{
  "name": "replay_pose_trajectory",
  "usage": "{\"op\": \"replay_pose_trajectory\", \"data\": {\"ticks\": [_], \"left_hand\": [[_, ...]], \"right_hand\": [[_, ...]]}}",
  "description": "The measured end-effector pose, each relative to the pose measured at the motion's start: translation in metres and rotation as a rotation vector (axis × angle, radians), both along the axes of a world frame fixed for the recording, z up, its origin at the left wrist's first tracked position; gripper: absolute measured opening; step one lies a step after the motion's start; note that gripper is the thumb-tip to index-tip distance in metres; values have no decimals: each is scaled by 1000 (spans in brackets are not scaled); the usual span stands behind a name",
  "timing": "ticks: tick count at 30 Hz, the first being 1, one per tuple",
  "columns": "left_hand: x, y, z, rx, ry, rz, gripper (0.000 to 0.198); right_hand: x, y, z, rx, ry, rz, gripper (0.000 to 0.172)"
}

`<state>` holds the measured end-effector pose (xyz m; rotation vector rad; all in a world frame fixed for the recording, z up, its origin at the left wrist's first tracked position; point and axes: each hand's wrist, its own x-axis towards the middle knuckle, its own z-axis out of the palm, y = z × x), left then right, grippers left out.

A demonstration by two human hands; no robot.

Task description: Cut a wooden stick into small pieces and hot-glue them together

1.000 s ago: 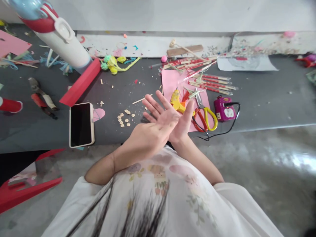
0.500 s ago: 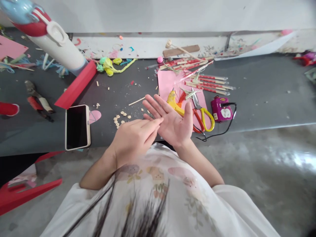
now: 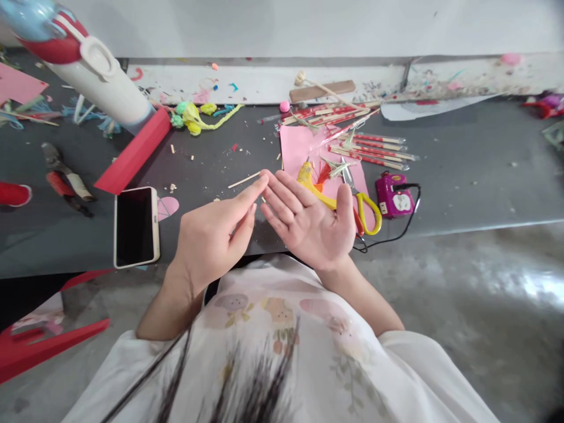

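Note:
My right hand (image 3: 311, 220) is held palm up with its fingers stretched out, and nothing shows on the palm. Beside it, my left hand (image 3: 215, 229) has its back towards me. The left forefinger reaches out and touches the fingertips of the right hand, with a gap between that finger and the thumb; the other left fingers are hidden. Just behind the right hand lie a yellow glue gun (image 3: 307, 176), scissors with yellow and red handles (image 3: 372, 214) and pink paper (image 3: 293, 144). A thin wooden stick (image 3: 244, 180) lies past the left fingertips.
A phone (image 3: 137, 228), pliers (image 3: 66, 179), a red folded strip (image 3: 134, 153) and a large bottle (image 3: 103, 82) stand or lie to the left. Red-patterned wrapped sticks (image 3: 374, 150) and a purple corded device (image 3: 394, 195) are at right. A white sheet (image 3: 434, 108) lies behind.
My left hand has slid from the right palm out to its fingertips and now covers the small wooden flower pieces. The white sheet at the back right has dropped flat.

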<state>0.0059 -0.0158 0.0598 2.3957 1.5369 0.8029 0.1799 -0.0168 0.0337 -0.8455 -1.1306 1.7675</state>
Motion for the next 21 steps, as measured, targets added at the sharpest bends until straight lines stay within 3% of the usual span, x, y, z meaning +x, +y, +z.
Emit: {"op": "replay_pose_trajectory", "data": {"ticks": [5,10,17,21], "left_hand": [[-1,2,-3,23,83,-27,46],[-1,5,-7,-5,176,-134,58],[8,2,-15,-15,317,-249,65],[11,-2,-19,-44,339,-312,58]], "right_hand": [[0,-2,-1,-9,33,1,75],[-2,-3,3,-32,21,-5,76],[-5,-3,2,-137,248,-51,81],[-6,-1,-3,-154,445,-92,71]]}}
